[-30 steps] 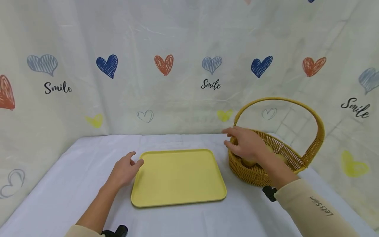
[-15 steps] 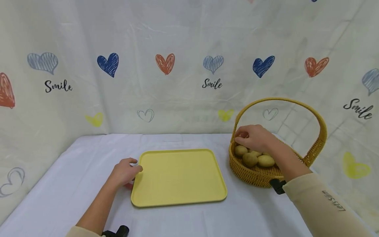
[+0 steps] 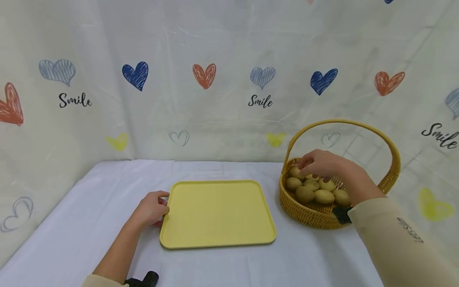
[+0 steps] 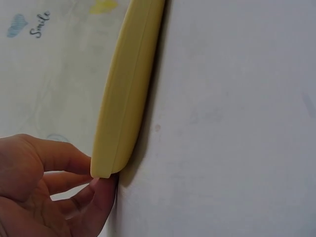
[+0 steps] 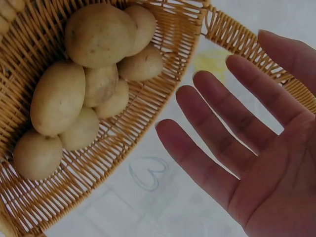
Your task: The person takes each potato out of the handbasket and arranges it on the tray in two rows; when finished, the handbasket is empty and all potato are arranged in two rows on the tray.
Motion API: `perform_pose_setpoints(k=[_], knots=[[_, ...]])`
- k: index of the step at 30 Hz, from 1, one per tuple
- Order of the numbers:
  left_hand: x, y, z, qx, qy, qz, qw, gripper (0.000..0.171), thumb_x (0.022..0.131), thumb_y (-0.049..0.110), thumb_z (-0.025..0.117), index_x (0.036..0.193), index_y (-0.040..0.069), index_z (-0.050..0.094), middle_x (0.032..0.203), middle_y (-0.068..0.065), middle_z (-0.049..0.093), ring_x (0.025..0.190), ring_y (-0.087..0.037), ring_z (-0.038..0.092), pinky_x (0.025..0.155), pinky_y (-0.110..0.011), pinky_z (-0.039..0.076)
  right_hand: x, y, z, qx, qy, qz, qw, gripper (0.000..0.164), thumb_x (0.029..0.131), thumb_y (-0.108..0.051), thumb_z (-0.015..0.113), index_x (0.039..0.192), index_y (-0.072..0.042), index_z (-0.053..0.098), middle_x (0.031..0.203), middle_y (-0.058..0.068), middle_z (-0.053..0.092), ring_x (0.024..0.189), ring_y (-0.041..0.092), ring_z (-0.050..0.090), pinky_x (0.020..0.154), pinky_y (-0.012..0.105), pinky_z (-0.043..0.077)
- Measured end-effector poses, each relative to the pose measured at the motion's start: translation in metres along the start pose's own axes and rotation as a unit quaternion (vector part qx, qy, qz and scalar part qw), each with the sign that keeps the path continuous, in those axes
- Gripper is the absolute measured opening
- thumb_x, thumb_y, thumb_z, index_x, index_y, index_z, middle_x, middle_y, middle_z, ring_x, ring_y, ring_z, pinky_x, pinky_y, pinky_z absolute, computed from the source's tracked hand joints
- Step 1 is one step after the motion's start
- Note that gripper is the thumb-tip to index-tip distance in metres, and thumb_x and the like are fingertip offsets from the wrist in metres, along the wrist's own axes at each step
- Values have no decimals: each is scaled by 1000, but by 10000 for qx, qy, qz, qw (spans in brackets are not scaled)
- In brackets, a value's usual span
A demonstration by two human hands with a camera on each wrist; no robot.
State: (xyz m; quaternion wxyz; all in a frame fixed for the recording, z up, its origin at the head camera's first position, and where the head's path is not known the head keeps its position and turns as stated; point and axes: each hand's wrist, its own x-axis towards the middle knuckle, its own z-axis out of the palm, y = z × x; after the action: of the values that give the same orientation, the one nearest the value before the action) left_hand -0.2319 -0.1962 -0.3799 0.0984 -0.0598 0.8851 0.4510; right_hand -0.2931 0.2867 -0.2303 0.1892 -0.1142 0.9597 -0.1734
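A yellow rectangular tray (image 3: pixel 218 213) lies on the white-covered table. My left hand (image 3: pixel 148 209) is at its left edge; in the left wrist view the fingers (image 4: pixel 101 197) curl under the tray's rim (image 4: pixel 116 123) from one side while the thumb side meets its other face. On the right stands a wicker basket (image 3: pixel 305 217) with a tall handle, holding several potatoes (image 3: pixel 324 196). Over the basket hovers my right hand (image 3: pixel 328 164), nothing in it. Its fingers (image 5: pixel 207 143) are spread and relaxed, apart from the potatoes (image 5: pixel 58 98) in the right wrist view.
The basket's handle (image 3: pixel 342 121) arches up around the right forearm's far side. Behind the table hangs a pale curtain (image 3: pixel 222 32) printed with hearts and "Smile". White cloth (image 3: pixel 208 267) shows in front of the tray and between tray and basket.
The right hand has drawn back to the right over the basket, uncovering more potatoes. The left hand has lowered and closed its fingers at the tray's left edge.
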Motion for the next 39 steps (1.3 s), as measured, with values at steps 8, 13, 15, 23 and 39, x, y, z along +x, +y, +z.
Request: perform_pose_setpoints(k=[8,13,15,23,39], knots=[[-1,3,2,64,21,72,10000,61,88,-2,54,148,-8,45,108,-15,55,84,-21,58,58,-33,56,2,-3,-13,284,-272,294,9988,54,94,-27,69,141,-2,57,140,28,51,116,41,57,78,47,61],[-3,-3,4,110,116,75,9998,60,87,-1,54,147,-8,46,107,-14,55,77,-19,58,57,-33,55,7,1,-6,456,-336,393,9976,59,94,-28,71,144,-3,54,141,29,49,117,40,56,79,46,62],[-3,-3,4,84,150,131,9998,60,87,-1,54,147,-8,47,107,-14,55,75,-19,58,57,-33,55,7,4,-3,466,-314,427,9975,59,94,-30,71,144,-3,55,143,30,47,120,43,56,80,46,62],[-1,-3,6,-8,161,77,9998,60,89,1,56,148,-6,47,110,-15,55,79,-19,57,58,-33,56,16,13,2,618,-355,526,9961,59,94,-31,71,144,-3,55,146,28,48,128,48,52,85,48,61],[0,-3,5,-88,176,92,9998,60,88,0,55,147,-6,47,108,-14,55,77,-18,56,57,-33,56,33,25,15,492,-693,673,9941,46,90,-21,70,133,-8,63,128,19,57,117,38,54,83,47,61]])
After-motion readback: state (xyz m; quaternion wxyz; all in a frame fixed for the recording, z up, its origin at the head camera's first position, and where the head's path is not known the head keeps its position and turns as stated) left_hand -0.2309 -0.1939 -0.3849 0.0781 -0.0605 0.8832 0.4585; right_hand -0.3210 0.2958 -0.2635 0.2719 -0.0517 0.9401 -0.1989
